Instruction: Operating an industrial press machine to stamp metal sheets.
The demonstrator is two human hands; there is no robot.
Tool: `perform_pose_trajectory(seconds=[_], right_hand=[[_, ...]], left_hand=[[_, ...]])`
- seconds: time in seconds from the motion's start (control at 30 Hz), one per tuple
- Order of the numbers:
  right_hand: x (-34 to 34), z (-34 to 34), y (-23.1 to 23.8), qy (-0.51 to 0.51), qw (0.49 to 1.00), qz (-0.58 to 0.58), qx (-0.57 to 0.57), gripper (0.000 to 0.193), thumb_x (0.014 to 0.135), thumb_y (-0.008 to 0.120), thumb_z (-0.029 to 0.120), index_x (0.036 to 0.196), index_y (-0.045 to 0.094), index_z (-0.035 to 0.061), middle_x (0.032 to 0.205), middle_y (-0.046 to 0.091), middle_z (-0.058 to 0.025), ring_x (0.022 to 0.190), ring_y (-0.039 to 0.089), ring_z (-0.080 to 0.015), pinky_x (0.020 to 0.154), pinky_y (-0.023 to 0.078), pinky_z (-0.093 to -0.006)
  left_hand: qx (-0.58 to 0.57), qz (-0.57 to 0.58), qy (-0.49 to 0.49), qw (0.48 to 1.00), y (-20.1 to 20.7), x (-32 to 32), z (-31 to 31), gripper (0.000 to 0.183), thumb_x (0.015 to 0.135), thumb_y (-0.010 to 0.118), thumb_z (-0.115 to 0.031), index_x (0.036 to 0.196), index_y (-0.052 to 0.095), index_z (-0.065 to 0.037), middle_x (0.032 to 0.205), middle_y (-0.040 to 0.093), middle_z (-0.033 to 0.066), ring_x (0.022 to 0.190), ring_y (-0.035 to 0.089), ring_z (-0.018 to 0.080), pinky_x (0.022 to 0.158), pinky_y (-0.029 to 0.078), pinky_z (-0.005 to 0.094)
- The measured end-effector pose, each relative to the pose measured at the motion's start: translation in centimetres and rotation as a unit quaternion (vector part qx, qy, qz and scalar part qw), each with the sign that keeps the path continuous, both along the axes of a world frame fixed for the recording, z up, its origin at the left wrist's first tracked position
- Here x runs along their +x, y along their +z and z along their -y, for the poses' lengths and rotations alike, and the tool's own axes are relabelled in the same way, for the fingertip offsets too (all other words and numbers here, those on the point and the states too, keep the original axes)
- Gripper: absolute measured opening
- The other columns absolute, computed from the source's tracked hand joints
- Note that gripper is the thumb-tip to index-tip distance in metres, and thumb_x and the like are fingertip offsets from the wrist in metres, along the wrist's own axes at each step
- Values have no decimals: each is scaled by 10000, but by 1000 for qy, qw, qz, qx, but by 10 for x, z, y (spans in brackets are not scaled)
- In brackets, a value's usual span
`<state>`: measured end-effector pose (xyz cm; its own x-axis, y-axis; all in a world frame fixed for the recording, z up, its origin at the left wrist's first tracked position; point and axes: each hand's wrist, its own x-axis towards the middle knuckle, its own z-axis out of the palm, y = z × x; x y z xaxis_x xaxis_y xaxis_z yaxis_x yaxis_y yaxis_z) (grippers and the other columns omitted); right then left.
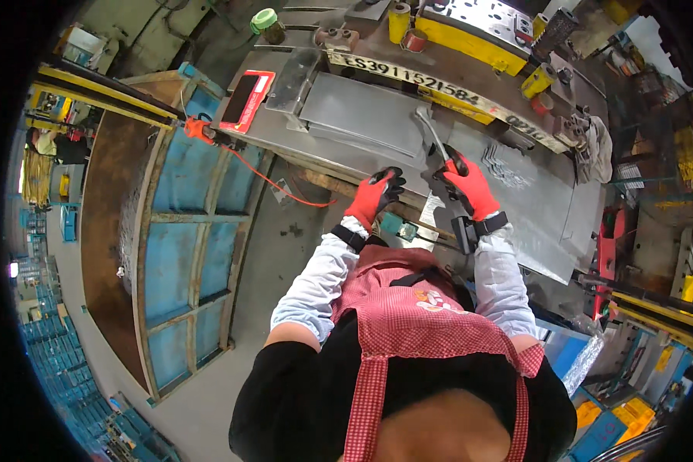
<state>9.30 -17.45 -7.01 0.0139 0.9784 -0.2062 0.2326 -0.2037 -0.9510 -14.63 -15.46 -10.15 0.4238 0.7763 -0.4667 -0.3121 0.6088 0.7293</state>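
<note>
Tool in right hand, left hand apart.

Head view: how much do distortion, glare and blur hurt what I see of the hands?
Head view, rim: black corners, brown panel bowed, stacked blue objects small and soft; head view, bench: pale sheen on the grey sheets, edges readable; head view, middle: left hand and right hand look fairly sharp.
</note>
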Motion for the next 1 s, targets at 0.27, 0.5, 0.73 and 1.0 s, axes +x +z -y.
perform_pose_trajectory(seconds=[0.27, 0.5, 0.73, 1.0], right_hand=[[29, -27, -12, 36, 999, 34, 19, 518, 732, 626, 155, 1216, 459, 72, 861, 556, -4, 770, 493, -111, 728, 413, -259], [22, -17, 65, 34, 992, -116, 29, 544, 730, 591, 66, 1249, 429, 75, 847, 545, 27, 675, 464, -65, 593, 403, -214], [24, -24, 47, 30, 997, 5, 64, 543, 731, 649, 115, 1232, 446, 58, 871, 542, 4, 796, 466, -79, 754, 398, -233], [4, -28, -39, -49, 992, -117, -29, 362, 758, 636, 168, 1075, 534, 25, 825, 548, 7, 741, 467, -81, 698, 413, -242]], left_hand=[[6, -4, -27, 1000, 5, -6, 0, 382, 860, 497, -335, 1099, 535, -39, 960, 614, 85, 807, 597, 163, 677, 471, 273], [28, 78, 0, 997, 18, -12, -4, 475, 883, 422, -392, 1188, 448, -29, 1090, 551, 128, 940, 565, 213, 806, 457, 326], [53, 113, -14, 992, 34, 10, -23, 461, 903, 382, -373, 1198, 424, -22, 1116, 530, 151, 971, 553, 234, 846, 444, 344], [-3, 80, -33, 996, 11, -1, 17, 471, 868, 463, -382, 1179, 454, -29, 1098, 554, 136, 955, 570, 222, 795, 463, 326]])
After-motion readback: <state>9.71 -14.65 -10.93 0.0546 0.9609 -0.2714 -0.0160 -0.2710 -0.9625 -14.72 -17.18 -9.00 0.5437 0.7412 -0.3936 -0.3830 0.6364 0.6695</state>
